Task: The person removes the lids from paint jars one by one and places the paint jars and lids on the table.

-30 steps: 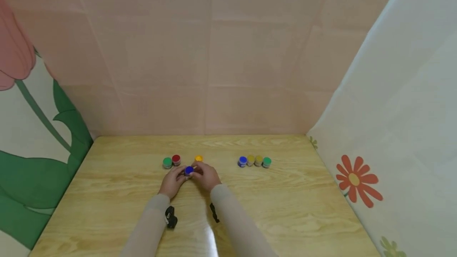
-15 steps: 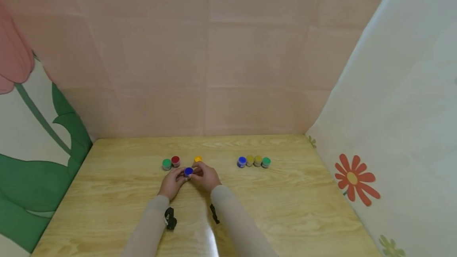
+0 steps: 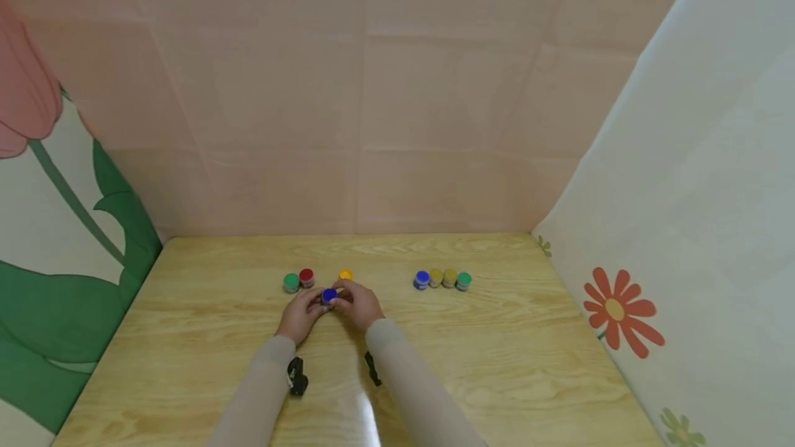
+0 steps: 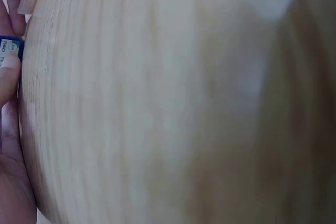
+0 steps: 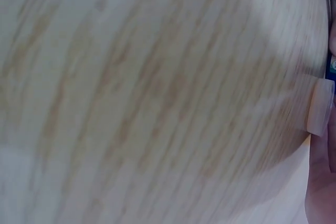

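A small jar with a blue lid (image 3: 329, 296) is held between both hands over the left-middle part of the table. My left hand (image 3: 299, 316) grips its left side, and in the left wrist view the thumb lies across the printed label of the jar (image 4: 11, 47). From the other side, my right hand (image 3: 362, 305) pinches it with thumb and fingers. Only a sliver of the jar (image 5: 331, 69) shows at the right wrist view's edge. Just beyond the right fingers stands an orange-lidded jar (image 3: 345, 274), its lower part hidden.
Left of the hands, a green-lidded jar (image 3: 291, 283) and a red-lidded jar (image 3: 306, 278) stand side by side. Farther right runs a row: a blue-lidded jar (image 3: 421, 280), two dull yellow ones (image 3: 442, 278) and a green one (image 3: 464, 281). A pink cloth (image 3: 360, 157) hangs behind the table.
Both hands keep their hold on the blue-lidded jar in the same place. The whole head view shifts slightly and returns; the other jars stay where they were.
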`<state>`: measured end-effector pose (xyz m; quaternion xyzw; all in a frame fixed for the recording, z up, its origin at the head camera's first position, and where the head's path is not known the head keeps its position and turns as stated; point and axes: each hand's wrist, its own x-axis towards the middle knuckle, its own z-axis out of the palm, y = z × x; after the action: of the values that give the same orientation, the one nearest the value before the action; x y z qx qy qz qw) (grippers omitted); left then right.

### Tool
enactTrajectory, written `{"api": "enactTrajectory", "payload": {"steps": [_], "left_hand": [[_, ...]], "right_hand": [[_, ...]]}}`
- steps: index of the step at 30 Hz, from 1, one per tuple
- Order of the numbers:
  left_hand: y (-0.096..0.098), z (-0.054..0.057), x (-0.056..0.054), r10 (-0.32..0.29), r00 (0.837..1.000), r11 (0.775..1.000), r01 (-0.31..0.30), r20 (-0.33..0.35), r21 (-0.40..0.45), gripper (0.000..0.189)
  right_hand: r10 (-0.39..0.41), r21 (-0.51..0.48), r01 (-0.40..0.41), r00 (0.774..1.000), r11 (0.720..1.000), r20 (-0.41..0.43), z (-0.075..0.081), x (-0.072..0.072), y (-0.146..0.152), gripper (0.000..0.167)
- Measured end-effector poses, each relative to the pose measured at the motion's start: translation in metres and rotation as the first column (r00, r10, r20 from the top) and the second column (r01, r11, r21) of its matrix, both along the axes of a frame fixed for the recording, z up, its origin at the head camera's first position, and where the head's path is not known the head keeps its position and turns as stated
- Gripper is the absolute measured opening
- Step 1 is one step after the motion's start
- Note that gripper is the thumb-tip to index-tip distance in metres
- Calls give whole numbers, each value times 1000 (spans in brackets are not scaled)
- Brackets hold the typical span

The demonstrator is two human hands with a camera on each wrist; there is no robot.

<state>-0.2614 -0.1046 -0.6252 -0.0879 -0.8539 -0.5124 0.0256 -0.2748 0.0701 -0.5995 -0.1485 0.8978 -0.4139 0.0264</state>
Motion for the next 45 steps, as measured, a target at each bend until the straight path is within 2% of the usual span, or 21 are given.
{"api": "enactTrajectory", "payload": {"steps": [5,11,18,25,38,45], "left_hand": [[2,-1,0,6,1000,1000,-6,24,-21,39],[2,-4,-1,13,1000,1000,-13,5,-9,39],[3,-6,-4,12,1000,1000,-12,13,2,39],[4,-5,-3,12,1000,1000,-12,0,-5,39],[4,-1,0,31,999,999,-31,13,-28,41],[4,-2,0,32,999,999,-32,-7,-19,40]], "right_hand": [[36,37,-36,999,999,1,-2,-2,4,28],[36,-20,-36,999,999,17,-1,1,7,37],[1,-53,2,999,999,41,0,0,7,30],[0,-25,0,1000,1000,5,-2,-2,7,22],[41,20,-41,999,999,-6,1,-2,6,26],[30,-21,-30,1000,999,-1,1,0,6,28]]}}
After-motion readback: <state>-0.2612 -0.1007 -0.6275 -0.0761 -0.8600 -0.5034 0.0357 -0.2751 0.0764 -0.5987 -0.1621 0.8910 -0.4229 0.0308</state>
